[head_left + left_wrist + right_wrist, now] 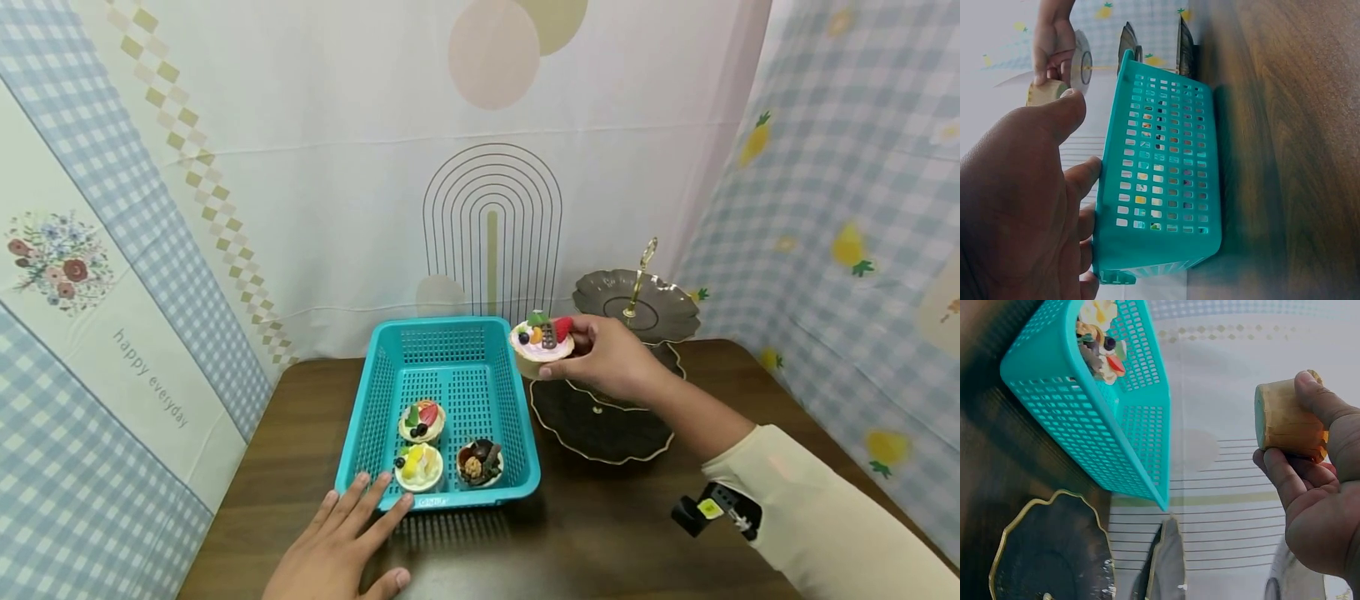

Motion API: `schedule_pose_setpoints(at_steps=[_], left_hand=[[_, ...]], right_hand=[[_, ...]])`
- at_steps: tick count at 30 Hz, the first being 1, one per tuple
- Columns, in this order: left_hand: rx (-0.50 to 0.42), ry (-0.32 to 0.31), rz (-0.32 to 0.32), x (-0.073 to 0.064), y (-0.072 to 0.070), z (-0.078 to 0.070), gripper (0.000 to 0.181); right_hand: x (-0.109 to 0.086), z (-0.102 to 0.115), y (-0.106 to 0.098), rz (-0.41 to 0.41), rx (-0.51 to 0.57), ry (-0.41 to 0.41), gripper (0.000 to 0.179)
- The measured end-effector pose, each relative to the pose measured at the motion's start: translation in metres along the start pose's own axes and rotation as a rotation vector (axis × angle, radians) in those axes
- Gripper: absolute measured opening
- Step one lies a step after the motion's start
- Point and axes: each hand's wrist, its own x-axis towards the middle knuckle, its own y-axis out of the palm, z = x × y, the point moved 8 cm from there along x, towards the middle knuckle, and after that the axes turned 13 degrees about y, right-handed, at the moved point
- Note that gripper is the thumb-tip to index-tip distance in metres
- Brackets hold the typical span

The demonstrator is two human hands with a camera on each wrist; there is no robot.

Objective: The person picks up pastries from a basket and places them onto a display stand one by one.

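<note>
My right hand (pixel 611 354) pinches a cupcake (pixel 534 354) by its side, thumb against fingers, above the basket's right rim. This cupcake has pale pink cream, a red berry, a blueberry, an orange piece and a waffle-patterned chocolate bar; its tan cup (pixel 1288 419) shows side-on in the right wrist view. My left hand (pixel 337 542) lies with fingers spread, fingertips at the near left rim of a turquoise basket (pixel 531 433). Inside sit a strawberry-topped cupcake (pixel 422 421), a yellow-fruit cupcake (pixel 418 468) and a chocolate-topped cupcake (pixel 480 463).
A tiered stand (pixel 600 429) with dark, gold-edged scalloped plates and a gold handle (pixel 643 267) stands right of the basket, partly behind my right hand. Both are on a brown wooden table (pixel 600 542). Patterned cloths (pixel 337 208) hang behind and at both sides.
</note>
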Motion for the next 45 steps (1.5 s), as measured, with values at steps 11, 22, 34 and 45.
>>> schedule_pose_setpoints(at_steps=[11,22,34,45], left_hand=[[-0.006,0.001,-0.004,0.0,0.002,0.001,0.068],[-0.001,-0.003,0.021,-0.001,0.003,0.002,0.069],[0.014,0.016,-0.004,-0.001,0.004,0.002,0.069],[0.012,0.007,-0.02,-0.001,0.005,0.002,0.071]], right_hand=[[-0.01,-0.005,-0.039,-0.065,-0.058,0.031,0.077],[-0.019,-0.009,-0.067,-0.116,-0.079,0.016,0.068],[-0.021,-0.017,-0.099,-0.222,-0.038,0.015,0.055],[-0.021,-0.03,-0.114,-0.278,-0.118,0.051,0.059]])
